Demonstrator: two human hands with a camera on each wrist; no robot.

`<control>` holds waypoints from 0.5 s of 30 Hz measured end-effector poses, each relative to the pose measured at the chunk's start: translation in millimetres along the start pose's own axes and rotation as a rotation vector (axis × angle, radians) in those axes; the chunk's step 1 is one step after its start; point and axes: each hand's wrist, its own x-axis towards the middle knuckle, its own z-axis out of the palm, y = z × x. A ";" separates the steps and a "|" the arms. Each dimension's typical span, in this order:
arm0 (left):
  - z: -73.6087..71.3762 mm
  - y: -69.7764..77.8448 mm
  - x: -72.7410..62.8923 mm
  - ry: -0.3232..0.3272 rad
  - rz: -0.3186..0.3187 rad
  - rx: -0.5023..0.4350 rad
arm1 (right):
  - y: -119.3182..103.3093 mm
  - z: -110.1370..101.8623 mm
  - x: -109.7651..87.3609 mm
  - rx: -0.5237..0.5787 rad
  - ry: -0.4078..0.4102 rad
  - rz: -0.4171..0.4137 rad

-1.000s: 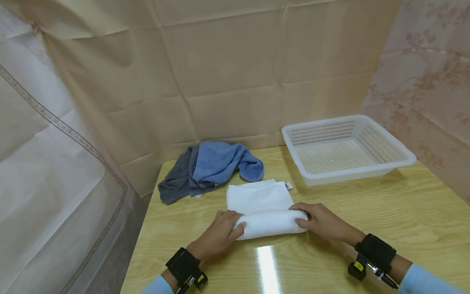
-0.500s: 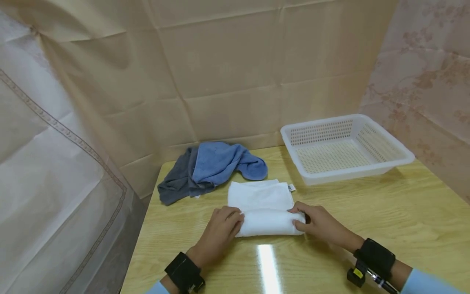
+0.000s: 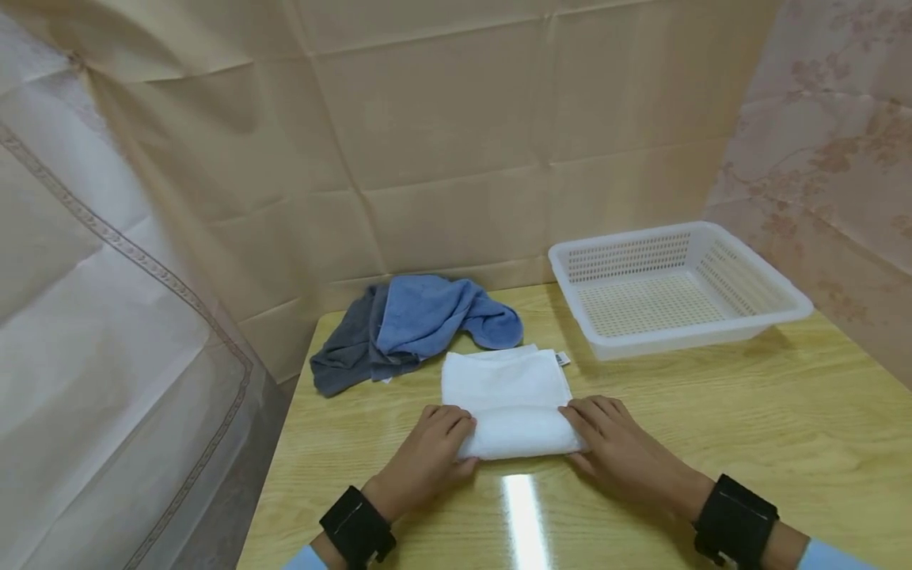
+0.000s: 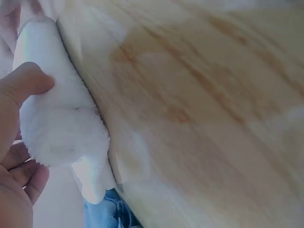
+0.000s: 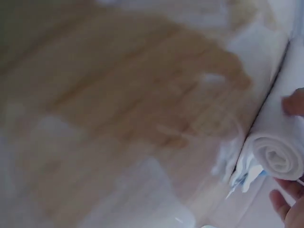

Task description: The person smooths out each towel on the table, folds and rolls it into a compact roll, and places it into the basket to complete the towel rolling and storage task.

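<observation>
A white towel point(image 3: 526, 434) lies partly rolled on the wooden table, its flat folded part stretching away from the person. My left hand point(image 3: 427, 450) holds the left end of the roll, thumb on the near side and fingers over the far side. At the opposite end, my right hand point(image 3: 627, 451) grips the roll in the same way. The right wrist view shows the spiral end of the towel roll point(image 5: 278, 159) between thumb and fingers. From the left wrist, a thumb point(image 4: 33, 80) presses the fluffy roll while other fingers curl on its far side.
Behind the white towel, a blue cloth point(image 3: 427, 317) and a dark grey cloth point(image 3: 349, 348) lie crumpled together. A white perforated plastic basket point(image 3: 670, 340) stands at the back right of the table point(image 3: 748, 427). Beige fabric point(image 3: 442, 142) hangs behind.
The left fingers shift on the roll and its thumb shows again at the near side. My right hand turns so its back faces up, with more fingers over the roll's end.
</observation>
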 end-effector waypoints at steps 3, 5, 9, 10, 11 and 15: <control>0.9 -0.9 0.9 0.011 -0.026 -0.054 | 4.3 0.5 4.1 0.038 -0.023 0.035; 1.5 -2.1 1.3 0.003 -0.053 -0.099 | 7.8 -1.7 7.7 0.087 -0.059 0.076; -0.1 -6.1 6.0 -0.054 -0.124 -0.195 | 15.4 -10.6 16.7 0.267 -0.185 0.197; -0.7 -7.3 7.9 -0.074 -0.140 -0.218 | 17.6 -12.9 19.3 0.325 -0.219 0.224; -1.7 -8.4 9.8 -0.098 -0.160 -0.249 | 19.7 -15.4 21.6 0.390 -0.255 0.252; -3.3 -14.2 13.6 -0.207 -0.246 -0.428 | 25.2 -23.0 27.4 0.615 -0.357 0.312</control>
